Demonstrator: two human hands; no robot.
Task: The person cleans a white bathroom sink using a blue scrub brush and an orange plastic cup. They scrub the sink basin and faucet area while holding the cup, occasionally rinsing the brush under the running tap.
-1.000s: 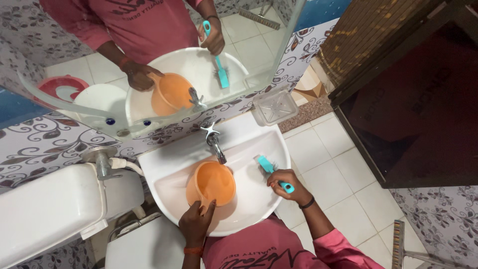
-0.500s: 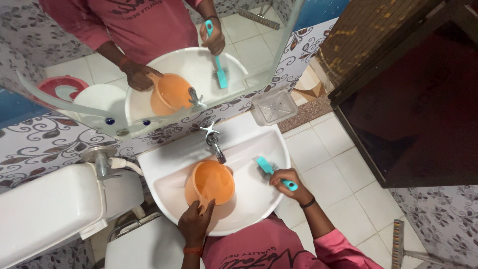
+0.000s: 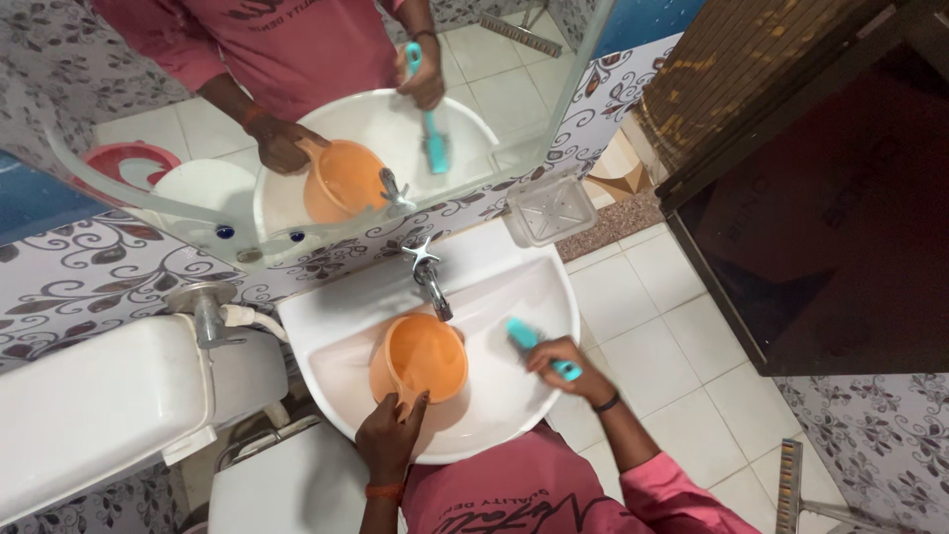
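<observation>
Leftmost, a white cistern (image 3: 99, 405) sits low, with a metal valve (image 3: 206, 314) and white hose on the patterned wall just beside it. Below, a toilet lid (image 3: 287, 485) shows at the bottom edge.

Your left hand (image 3: 388, 440) is closed around the handle of the orange jug (image 3: 420, 358). Jug stands inside the white basin (image 3: 336, 326), left of centre, mouth up, directly under the tap (image 3: 429, 279). Cannot tell whether water is running.

Your right hand (image 3: 565, 364) is wrapped around the teal brush (image 3: 539, 348). Brush head points up-left, pressed on the basin's inner wall, right of the jug and apart from it. Brush is blurred; bristles not readable. Dark band on your right wrist.

Above, the mirror (image 3: 119, 89) repeats both hands, jug and brush; a red-and-white object also shows in it at left.

Right of the tap, a clear soap dish (image 3: 550, 210) is fixed to the wall. Further right, white floor tiles (image 3: 672, 346), then a dark wooden door (image 3: 830, 218). Bottom right, a floor wiper (image 3: 791, 485) lies on the tiles.
</observation>
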